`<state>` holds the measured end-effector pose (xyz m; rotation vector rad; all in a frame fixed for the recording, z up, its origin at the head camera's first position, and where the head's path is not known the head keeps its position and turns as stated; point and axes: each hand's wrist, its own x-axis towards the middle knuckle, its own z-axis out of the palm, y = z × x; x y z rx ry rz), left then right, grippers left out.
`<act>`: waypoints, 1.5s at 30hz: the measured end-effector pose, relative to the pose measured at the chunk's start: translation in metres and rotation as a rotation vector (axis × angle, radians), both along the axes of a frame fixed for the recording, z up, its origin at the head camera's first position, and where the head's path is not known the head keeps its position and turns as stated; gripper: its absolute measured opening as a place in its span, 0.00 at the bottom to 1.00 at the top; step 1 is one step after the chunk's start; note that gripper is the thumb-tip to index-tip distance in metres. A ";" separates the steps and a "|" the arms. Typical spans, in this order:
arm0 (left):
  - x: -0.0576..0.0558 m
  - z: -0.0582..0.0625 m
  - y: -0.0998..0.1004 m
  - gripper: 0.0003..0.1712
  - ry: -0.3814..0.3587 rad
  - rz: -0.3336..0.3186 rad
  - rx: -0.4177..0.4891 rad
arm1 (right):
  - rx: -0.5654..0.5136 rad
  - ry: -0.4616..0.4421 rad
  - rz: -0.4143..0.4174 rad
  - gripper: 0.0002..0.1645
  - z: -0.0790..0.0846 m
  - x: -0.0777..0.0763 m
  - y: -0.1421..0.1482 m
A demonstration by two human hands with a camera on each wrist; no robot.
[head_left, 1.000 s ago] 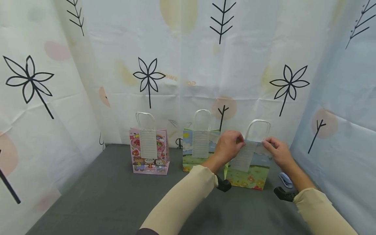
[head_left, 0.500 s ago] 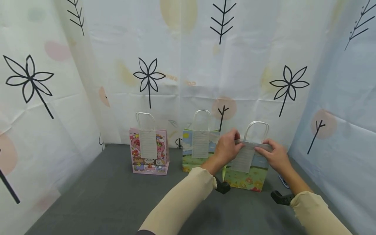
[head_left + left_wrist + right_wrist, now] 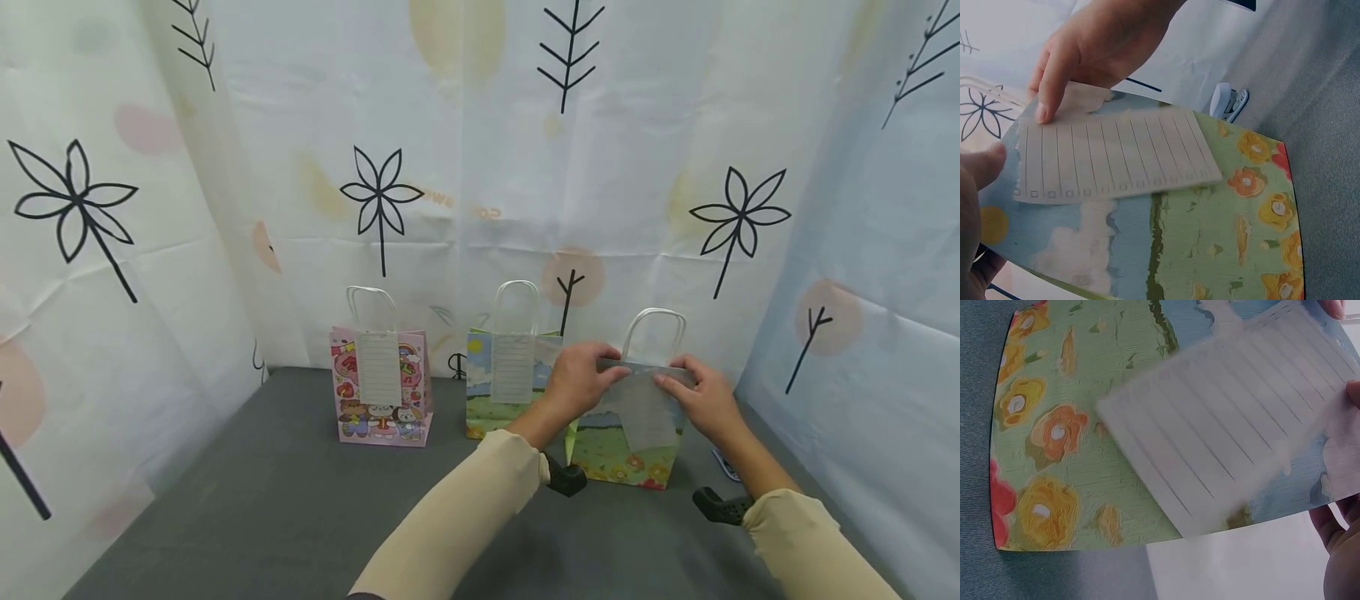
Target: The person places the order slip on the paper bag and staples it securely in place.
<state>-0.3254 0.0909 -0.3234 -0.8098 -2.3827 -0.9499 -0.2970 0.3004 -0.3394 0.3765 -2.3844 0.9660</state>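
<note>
On the table's right side stands a paper gift bag (image 3: 622, 467) with painted flowers, sky and a white twisted handle (image 3: 656, 312). My left hand (image 3: 581, 379) holds its top edge at the left, thumb in front and fingers behind. At the right of that edge, my right hand (image 3: 705, 400) pinches the bag, its thumb touching the edge of a lined paper slip (image 3: 1116, 156). The slip lies tilted over the bag's front; in the right wrist view its lower end looks blurred.
A pink cartoon gift bag (image 3: 416, 417) stands at the left. Between it and my left arm is another landscape gift bag (image 3: 480, 412); both have lined slips on their fronts. A small pale-blue clip-like object (image 3: 1229, 102) lies right of the held bag, on the grey table (image 3: 285, 500).
The slip on the right bag has shifted to the right across its front. Both hands have lowered onto the top edge, the right one moving inward, and the bag has moved slightly left.
</note>
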 end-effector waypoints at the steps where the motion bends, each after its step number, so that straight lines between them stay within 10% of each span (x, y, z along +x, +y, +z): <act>1: 0.000 0.000 0.000 0.16 0.006 0.005 -0.025 | -0.003 -0.003 0.004 0.14 0.000 0.000 0.000; 9: 0.000 -0.001 0.002 0.24 0.084 0.032 -0.165 | -0.029 -0.009 0.031 0.14 0.000 0.000 0.000; 45: 0.001 -0.004 0.002 0.12 0.130 0.088 -0.126 | 0.050 -0.001 -0.083 0.21 0.000 0.002 -0.009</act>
